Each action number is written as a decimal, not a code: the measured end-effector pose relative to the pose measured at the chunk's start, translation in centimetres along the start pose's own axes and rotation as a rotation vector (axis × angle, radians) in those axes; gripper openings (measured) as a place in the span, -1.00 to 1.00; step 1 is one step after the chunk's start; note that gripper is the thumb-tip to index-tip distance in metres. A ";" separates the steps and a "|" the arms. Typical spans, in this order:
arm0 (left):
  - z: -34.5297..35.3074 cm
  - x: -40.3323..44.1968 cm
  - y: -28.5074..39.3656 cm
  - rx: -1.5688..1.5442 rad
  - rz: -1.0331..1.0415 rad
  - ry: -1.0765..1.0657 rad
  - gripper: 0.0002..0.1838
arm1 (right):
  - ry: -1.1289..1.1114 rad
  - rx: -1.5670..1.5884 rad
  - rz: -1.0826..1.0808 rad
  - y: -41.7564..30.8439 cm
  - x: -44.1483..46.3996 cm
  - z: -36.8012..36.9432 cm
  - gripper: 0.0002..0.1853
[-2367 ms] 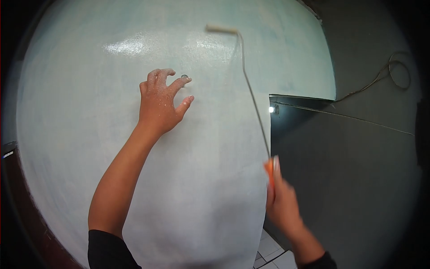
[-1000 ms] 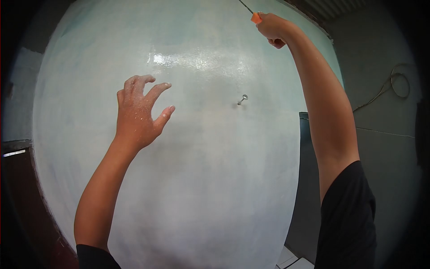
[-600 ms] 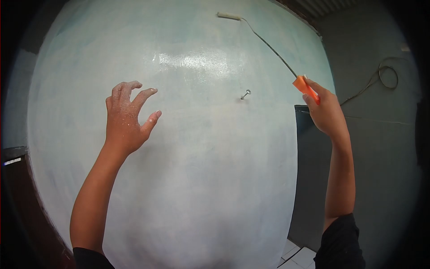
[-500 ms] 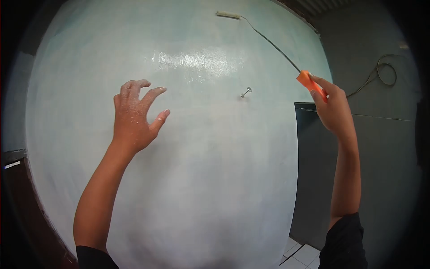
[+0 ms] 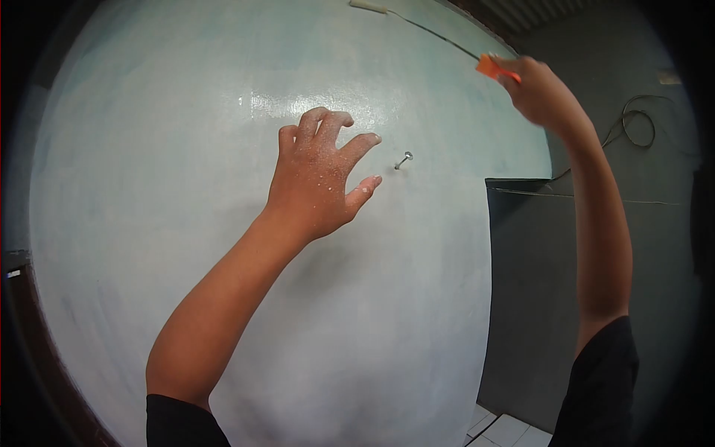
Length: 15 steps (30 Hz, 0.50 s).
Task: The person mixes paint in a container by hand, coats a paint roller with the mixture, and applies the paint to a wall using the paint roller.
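Note:
My right hand (image 5: pixel 538 91) is wrapped round the orange handle of a paint roller (image 5: pixel 439 36) at the upper right. Its thin metal rod runs up and left to a pale roller sleeve near the top of the wall (image 5: pixel 246 313). Held up in front of the wall, my left hand (image 5: pixel 320 175) has its fingers spread and curved, with white specks on the skin, and holds nothing. Just right of its fingertips a metal bolt or hook (image 5: pixel 404 160) sticks out of the wall. The wall is whitish below and pale green towards the top, with a wet-looking shine.
On the right, past the wall's edge, is a darker grey wall (image 5: pixel 536 298) with a looped cable (image 5: pixel 639 127). White floor tiles (image 5: pixel 510 430) show at the bottom right. Corrugated roofing (image 5: pixel 532 15) lies at the top right.
My right hand has gone up, lifting the roller towards the wall's top edge. My left hand has shifted right and slightly up, closer to the metal bolt or hook.

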<state>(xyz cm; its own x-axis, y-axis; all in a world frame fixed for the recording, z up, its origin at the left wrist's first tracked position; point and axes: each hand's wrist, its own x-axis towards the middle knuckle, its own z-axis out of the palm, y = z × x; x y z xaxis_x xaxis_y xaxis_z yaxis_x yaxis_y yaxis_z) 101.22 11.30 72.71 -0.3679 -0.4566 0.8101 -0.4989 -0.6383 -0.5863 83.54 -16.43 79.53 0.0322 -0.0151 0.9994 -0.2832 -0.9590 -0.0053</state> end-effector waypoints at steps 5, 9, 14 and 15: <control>-0.3 1.2 -0.3 0.045 0.018 0.013 -0.52 | 0.029 0.037 0.038 -1.6 8.2 2.3 -0.56; -1.2 0.6 -0.9 0.093 -0.013 -0.008 -0.51 | 0.028 0.026 -0.024 -2.2 15.5 6.9 -0.55; -1.3 -0.7 -0.9 0.156 -0.055 -0.047 -0.50 | -0.001 0.140 0.022 -4.5 18.2 9.4 -0.57; -1.4 -0.8 -0.9 0.158 -0.062 -0.064 -0.50 | 0.017 0.110 -0.001 -4.3 18.1 9.2 -0.58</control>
<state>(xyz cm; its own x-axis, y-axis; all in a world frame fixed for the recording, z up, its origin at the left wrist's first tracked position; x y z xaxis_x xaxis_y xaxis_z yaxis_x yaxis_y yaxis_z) 100.94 13.12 72.58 -0.2875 -0.4487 0.8462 -0.3872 -0.7536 -0.5312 94.17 -15.15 97.30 0.0162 -0.0101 0.9998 -0.1767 -0.9842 -0.0070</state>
